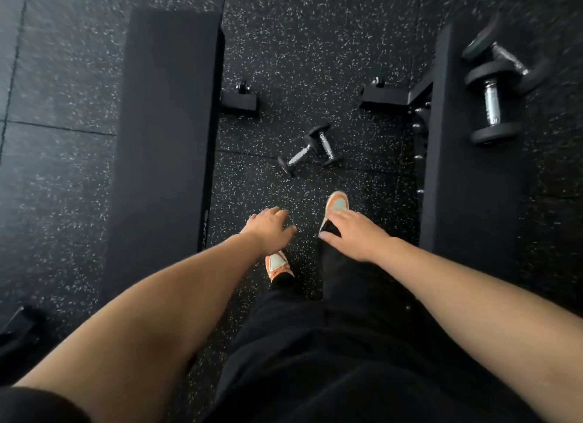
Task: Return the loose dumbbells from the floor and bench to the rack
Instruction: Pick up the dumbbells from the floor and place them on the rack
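Your hands: left hand (269,228) and right hand (353,233) both hang in the lower middle of the frame, palms down, fingers (339,215) loosely spread and holding nothing.

Your stance: you stand between two benches, orange-and-pale shoes (337,203) on the speckled rubber floor (315,50), the right foot ahead of the left.

Step in hand: judged as the approach to a pickup. Nothing is gripped yet and no dumbbell is touched.

Floor pair: two small dumbbells (310,149) lie just past your leading shoe, centre frame, crossed in a V with one end of each touching or nearly so. Chrome handles, black heads.

Next move, judged: bend down and take one handle in each hand. The handles point different ways, so each wrist must turn to its own bar. Wrap the fingers fully round the chrome before lifting; a round head may roll if nudged first.

Left tabletop (167,107): long black pad, left of centre, with nothing on it that you can see.

Right tabletop (457,157): black pad at the right edge. Along its far right side, upper right of the frame, are two larger dumbbells (492,102), the nearer one lying lengthwise, the farther one angled and blurred. Whether both rest fully on the pad cannot be told.

Bench feet: two black frame feet (241,100) on the floor between the pads, beyond the floor pair.

Rack: not in view, so what it holds cannot be told.

Remaining, judged: all four visible dumbbells are unreturned.
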